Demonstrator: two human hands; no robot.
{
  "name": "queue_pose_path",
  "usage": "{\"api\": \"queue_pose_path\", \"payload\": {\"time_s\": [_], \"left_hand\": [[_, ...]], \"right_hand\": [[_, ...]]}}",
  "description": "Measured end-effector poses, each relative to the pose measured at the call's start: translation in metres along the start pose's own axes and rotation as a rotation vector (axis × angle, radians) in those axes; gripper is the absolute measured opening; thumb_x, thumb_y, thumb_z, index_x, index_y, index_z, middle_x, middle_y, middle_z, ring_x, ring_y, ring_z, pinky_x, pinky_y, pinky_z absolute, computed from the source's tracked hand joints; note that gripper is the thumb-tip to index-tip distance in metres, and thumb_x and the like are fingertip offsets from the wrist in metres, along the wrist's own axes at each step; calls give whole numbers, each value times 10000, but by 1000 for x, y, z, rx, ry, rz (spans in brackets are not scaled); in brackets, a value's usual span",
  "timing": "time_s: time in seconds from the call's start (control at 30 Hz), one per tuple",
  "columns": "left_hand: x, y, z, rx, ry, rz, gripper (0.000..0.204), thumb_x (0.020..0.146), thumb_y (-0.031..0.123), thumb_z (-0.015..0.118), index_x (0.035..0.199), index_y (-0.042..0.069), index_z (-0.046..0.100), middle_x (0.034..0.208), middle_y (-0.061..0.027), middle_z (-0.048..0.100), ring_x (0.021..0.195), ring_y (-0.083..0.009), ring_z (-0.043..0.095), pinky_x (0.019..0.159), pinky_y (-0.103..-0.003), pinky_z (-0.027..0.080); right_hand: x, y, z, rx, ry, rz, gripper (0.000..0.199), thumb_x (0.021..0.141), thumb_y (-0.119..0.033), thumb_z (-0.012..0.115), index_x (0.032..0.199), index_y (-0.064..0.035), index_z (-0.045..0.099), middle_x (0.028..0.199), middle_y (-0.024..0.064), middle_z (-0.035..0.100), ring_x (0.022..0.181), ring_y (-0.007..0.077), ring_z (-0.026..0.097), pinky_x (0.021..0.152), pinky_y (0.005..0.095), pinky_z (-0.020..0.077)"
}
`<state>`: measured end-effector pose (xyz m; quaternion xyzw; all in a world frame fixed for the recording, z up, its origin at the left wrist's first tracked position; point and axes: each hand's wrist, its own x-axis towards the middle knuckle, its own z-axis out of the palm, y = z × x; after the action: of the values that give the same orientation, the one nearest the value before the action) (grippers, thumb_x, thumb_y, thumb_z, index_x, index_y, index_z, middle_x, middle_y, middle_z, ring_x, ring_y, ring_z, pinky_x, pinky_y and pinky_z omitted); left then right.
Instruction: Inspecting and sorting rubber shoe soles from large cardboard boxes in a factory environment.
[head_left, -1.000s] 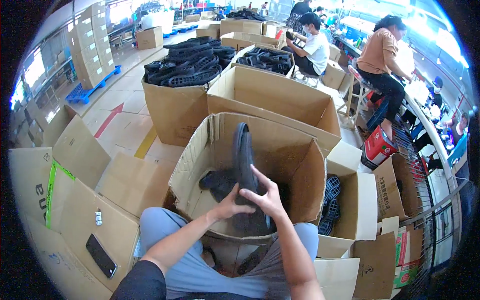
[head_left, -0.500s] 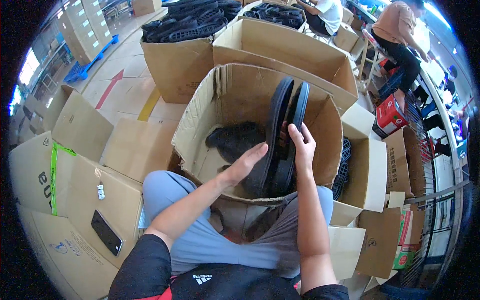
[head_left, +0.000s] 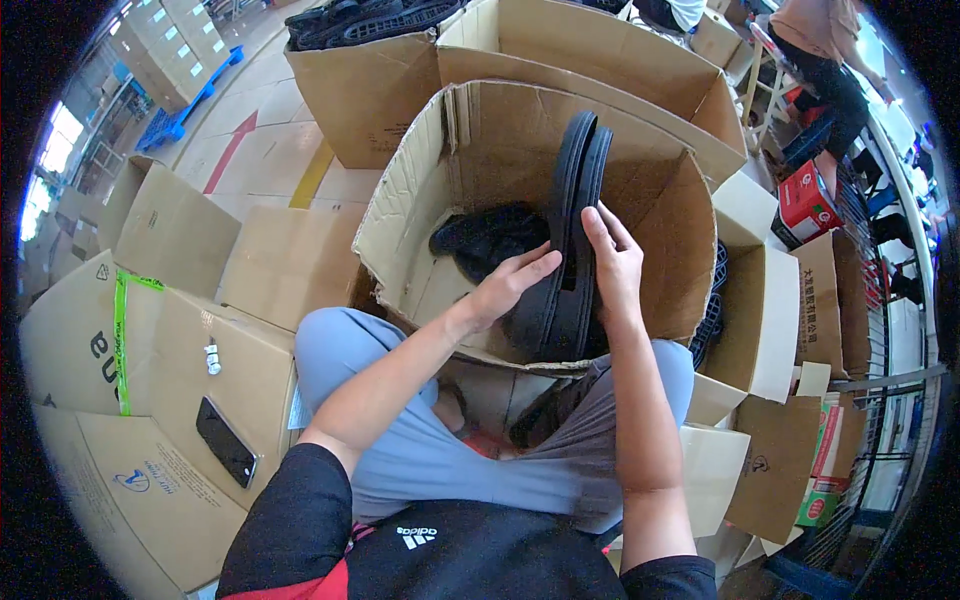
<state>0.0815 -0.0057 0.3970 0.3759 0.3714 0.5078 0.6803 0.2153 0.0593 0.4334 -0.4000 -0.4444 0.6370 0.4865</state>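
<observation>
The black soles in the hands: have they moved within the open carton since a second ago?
Yes. The black soles went from the open carton's middle toward its right wall, now two side by side between both hands.

black soles held upright [head_left: 570, 230]: 2 | hands [head_left: 505, 285]: 2 | phone [head_left: 225, 440]: 1 | red carton [head_left: 805, 205]: 1

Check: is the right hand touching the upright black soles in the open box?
Touching. The head view shows the right hand pressed flat against the black soles.
</observation>
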Motion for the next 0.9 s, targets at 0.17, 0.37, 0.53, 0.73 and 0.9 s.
{"api": "queue_pose_path", "payload": {"time_s": [0.17,0.37,0.53,0.73,0.9], "left_hand": [[-3,3,5,-54,-9,-18,526,925,323,461,1327,3,353,1293,-34,428,1166,-118,401,996,-237,287],[-5,-2,11,-77,29,12,509,925,321,462,1331,30,362,1305,-28,417,1175,-113,392,997,-233,280],[-4,-4,7,-5,58,49,533,923,319,467,1341,14,338,1313,-31,409,1187,-106,372,1001,-232,269],[-2,2,13,57,69,143,560,917,283,489,1354,-7,292,1296,-48,420,1162,-102,386,988,-227,280],[-3,3,16,103,89,192,562,915,258,494,1355,-16,277,1255,-60,448,1126,-104,407,972,-230,299]], "right_hand": [[-1,6,0,-142,68,-85,551,775,-358,690,1143,30,558,980,86,618,870,104,554,789,222,429],[6,20,-9,-136,34,-107,537,799,-392,652,1135,19,570,1035,102,618,933,123,550,846,243,410],[4,19,-3,-62,20,-94,517,820,-376,631,1156,10,558,1056,96,608,939,120,548,849,236,408],[6,21,-9,77,-29,-45,487,881,-370,542,1192,5,528,1090,80,595,954,113,544,860,238,408],[2,17,-4,79,-21,25,485,900,-425,468,1069,10,598,923,41,632,787,88,563,719,228,445]]}}
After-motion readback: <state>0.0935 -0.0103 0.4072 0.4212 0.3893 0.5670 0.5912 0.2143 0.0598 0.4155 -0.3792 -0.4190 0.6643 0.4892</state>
